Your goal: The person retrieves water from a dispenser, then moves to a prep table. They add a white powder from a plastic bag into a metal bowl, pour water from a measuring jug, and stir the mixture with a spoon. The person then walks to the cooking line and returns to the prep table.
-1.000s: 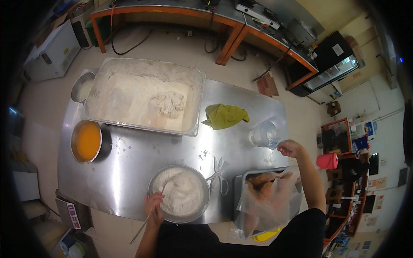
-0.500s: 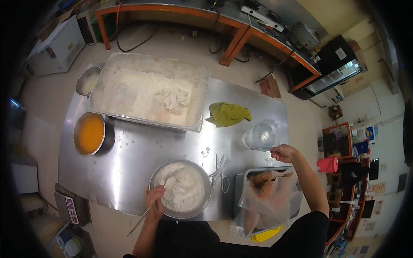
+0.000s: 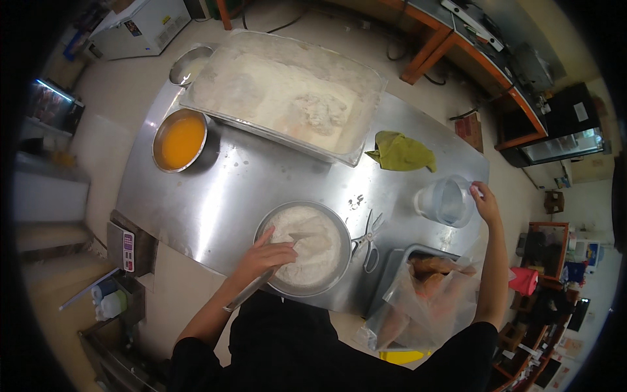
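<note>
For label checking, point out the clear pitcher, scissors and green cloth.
Clear pitcher (image 3: 445, 201): head view, middle of its body.
Scissors (image 3: 368, 237): head view, around the pivot.
Green cloth (image 3: 402, 153): head view, crumpled middle.

3 bowls (image 3: 345, 256) (image 3: 157, 147) (image 3: 176, 68), 1 pitcher (image 3: 450, 204), 2 hands (image 3: 264, 257) (image 3: 484, 199)

A white freezer (image 3: 140, 32) stands on pale floor (image 3: 108, 108) — an orange-framed bench (image 3: 429, 58) farther right.

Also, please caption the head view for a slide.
Left hand holds a metal utensil in white powder; right hand holds a clear jug.
</note>
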A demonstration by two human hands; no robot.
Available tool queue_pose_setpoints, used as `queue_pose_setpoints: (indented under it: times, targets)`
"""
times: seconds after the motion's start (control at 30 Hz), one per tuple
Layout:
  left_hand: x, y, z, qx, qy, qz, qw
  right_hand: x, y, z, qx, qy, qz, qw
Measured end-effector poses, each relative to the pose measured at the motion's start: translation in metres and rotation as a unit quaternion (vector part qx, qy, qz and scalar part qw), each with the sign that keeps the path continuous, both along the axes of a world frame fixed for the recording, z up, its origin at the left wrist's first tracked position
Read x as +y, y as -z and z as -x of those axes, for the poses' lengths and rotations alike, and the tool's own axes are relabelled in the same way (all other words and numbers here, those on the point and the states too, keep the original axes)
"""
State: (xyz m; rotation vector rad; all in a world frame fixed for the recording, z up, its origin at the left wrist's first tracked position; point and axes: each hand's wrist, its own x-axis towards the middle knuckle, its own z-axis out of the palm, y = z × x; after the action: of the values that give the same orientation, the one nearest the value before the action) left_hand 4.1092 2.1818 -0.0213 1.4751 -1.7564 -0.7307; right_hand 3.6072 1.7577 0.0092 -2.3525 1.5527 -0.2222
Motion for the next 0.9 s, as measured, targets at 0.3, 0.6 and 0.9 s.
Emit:
queue_pose_setpoints:
  times: [0.3,0.6,0.9]
  targets:
    - [0.001,-0.022,-0.020,0.022,0.085,-0.089,0.992,-0.002,0.008,-0.015,-0.070,-0.015,-0.022,0.997]
    - [0.023,0.008,0.011,0.056,-0.214,-0.007,0.975,-0.017,0.015,-0.015,0.018,-0.081,-0.061,0.995]
    - [0.011,0.050,0.025,0.078,-0.311,0.056,0.946,-0.003,0.036,-0.008,-0.052,0.008,-0.131,0.990]
